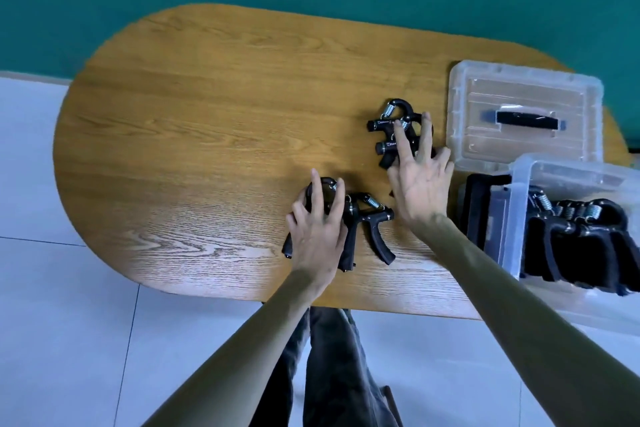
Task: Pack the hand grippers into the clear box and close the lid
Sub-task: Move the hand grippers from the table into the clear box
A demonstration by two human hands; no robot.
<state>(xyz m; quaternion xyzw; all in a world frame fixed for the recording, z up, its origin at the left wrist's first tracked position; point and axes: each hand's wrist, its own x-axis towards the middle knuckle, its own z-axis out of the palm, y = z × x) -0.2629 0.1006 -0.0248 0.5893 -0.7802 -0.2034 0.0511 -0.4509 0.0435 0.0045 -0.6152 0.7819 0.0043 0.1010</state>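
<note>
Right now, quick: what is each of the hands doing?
Left hand: open, fingers spread over the near hand grippers, not closed on them.
Right hand: open, fingers spread on the far hand grippers, nothing lifted.

I count two loose clusters of black hand grippers with steel coil springs on the oval wooden table (207, 97). Under my left hand (317, 229) lie what look like two grippers (363, 222). Under my right hand (420, 177) lie two more (389, 128), stacked one across the other. Inside the one clear plastic box (519, 218) a row of packed grippers (581, 229) shows about four springs; the exact number I cannot tell. One clear lid with a black handle (523, 114) lies on the table.
</note>
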